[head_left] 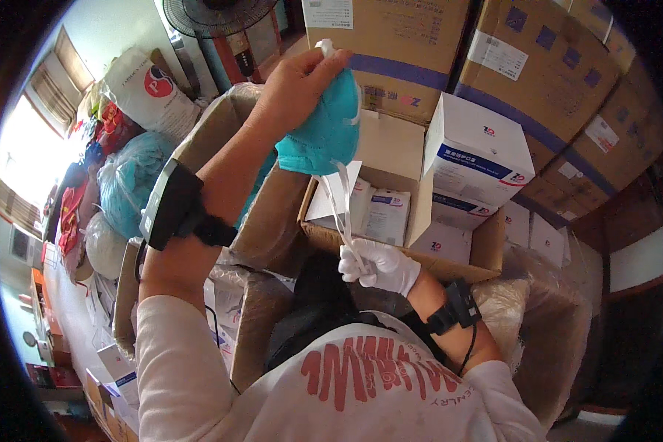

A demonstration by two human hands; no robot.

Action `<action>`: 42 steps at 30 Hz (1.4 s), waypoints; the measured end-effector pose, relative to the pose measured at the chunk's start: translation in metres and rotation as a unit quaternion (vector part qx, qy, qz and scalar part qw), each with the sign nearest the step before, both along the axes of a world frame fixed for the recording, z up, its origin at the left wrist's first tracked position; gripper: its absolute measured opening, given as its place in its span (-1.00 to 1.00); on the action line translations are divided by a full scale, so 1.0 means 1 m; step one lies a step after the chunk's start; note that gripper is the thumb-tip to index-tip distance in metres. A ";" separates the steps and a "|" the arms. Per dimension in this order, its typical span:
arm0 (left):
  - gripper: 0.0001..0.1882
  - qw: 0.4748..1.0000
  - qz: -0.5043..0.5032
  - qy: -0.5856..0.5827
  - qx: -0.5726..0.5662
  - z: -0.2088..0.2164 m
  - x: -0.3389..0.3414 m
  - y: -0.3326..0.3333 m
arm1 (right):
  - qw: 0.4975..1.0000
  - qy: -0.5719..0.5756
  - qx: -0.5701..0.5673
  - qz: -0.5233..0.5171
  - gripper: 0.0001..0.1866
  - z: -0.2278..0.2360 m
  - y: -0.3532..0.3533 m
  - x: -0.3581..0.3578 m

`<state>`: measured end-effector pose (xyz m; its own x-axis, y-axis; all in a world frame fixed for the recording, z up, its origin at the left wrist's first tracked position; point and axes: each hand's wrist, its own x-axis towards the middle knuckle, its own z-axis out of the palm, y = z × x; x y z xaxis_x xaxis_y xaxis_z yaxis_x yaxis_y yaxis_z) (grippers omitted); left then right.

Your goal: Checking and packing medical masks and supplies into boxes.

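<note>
Hanging from the left hand [299, 85], one turquoise mask [327, 131]: pinched at its far end by thumb and fingers, apparently so its white straps [345, 230] drop free. Right hand [379, 266], white-gloved: fingers curled closed on the straps' near ends, seemingly to keep them gathered. Mask body: nearer than the left fingertips, far from the right fingers. Open carton [488, 254]: beyond the right hand, containing white packets [387, 215].
</note>
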<state>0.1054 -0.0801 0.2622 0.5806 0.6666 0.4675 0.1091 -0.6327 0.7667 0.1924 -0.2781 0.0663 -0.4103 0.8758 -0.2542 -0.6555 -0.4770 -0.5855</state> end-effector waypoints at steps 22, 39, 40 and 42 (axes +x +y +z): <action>-0.66 0.844 -0.280 0.436 0.137 -0.131 -0.044 -0.079 | 0.771 -0.605 0.198 0.015 -0.72 0.071 -0.012 0.025; -0.74 0.841 -0.208 0.455 0.207 -0.135 -0.047 -0.078 | 0.805 -0.572 0.158 0.008 -0.64 0.046 0.002 0.013; -0.73 0.858 -0.183 0.437 0.196 -0.130 -0.046 -0.081 | 0.805 -0.572 0.158 0.008 -0.64 0.048 0.002 0.012; -0.72 0.875 -0.157 0.418 0.188 -0.127 -0.045 -0.083 | 0.841 -0.527 0.120 0.019 -0.67 0.054 0.003 0.012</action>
<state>0.0607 -0.1635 0.1353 0.9512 0.3034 -0.0560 0.3079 -0.9224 0.2332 0.2041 -0.2750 0.1206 -0.0965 0.9451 -0.3121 0.3013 -0.2711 -0.9142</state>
